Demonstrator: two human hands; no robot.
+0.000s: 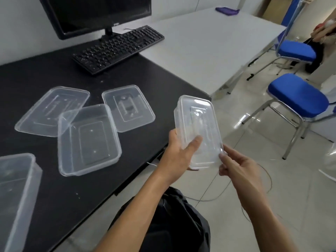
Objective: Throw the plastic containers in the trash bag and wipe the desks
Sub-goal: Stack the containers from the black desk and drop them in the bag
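Plastic container (198, 124), clear, rectangular, glossy

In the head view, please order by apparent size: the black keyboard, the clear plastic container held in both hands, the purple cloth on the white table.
1–2. Black keyboard and clear plastic container: about alike, the keyboard longer, the container broader and nearer the camera; no ranking.
3. Purple cloth: plainly smallest, though farthest away.

Your black desk (54, 188) stands against a pale wall (21, 24), and a white table (209, 48) butts onto its far right side. Right of the desk you have a nearer blue chair (298, 95) and a farther blue chair (296, 51), both on a glossy pale tiled floor (236, 179) that reflects light.
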